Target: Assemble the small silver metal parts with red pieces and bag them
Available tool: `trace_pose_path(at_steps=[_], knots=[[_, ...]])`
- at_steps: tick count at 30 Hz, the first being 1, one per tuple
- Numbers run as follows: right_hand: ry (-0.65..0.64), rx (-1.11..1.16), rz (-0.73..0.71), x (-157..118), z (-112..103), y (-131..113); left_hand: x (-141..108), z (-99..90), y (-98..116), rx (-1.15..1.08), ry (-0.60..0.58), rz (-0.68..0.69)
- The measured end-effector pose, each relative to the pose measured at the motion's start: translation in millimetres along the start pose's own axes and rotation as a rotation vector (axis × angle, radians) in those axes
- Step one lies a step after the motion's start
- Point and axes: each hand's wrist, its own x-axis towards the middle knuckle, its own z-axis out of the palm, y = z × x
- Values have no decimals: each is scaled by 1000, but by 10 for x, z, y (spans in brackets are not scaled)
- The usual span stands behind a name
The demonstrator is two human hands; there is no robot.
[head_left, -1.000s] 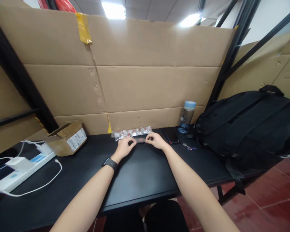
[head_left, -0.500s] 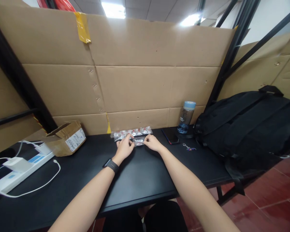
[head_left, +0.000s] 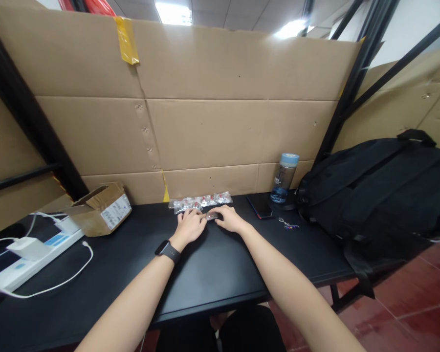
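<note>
Between my hands, low over the black table, is a small shiny clear plastic packet (head_left: 211, 216); what is inside it is too small to make out. My right hand (head_left: 231, 219) curls over the packet's right end, thumb and fingers closed on it. My left hand (head_left: 190, 227), below a wrist with a black watch (head_left: 167, 250), has its fingers bent and pinches the left end. Just behind the hands lies a row of similar clear packets (head_left: 207, 199) with silvery and red contents, partly covered by the left fingers.
Right of my hands are a dark phone (head_left: 261, 207), a keychain (head_left: 289, 225), a blue-lidded bottle (head_left: 283, 180) and a black backpack (head_left: 381, 190). An opened cardboard box (head_left: 102, 210) and a white power strip (head_left: 33, 259) with cables stand left. A cardboard wall (head_left: 220, 132) rises behind.
The packet between my hands looks smaller and more covered now. My right fingers have come over its top, and my left fingers have lowered and bunched nearer its left end.
</note>
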Motion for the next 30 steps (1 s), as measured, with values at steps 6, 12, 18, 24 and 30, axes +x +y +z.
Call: trace_pose_path(at_steps=[6, 12, 18, 24, 30], knots=[[10, 20, 64, 12, -63, -40, 14, 39, -37, -41, 14, 24], [53, 103, 114, 28, -97, -19, 59, 61, -33, -140, 80, -63], [83, 254, 172, 16, -28, -18, 59, -12, 3, -327, 60, -175], [113, 288, 233, 18, 32, -22, 63, -18, 0, -395, 49, -224], [132, 79, 397, 187, -13, 76, 69, 8, 1, -327, 83, -235]])
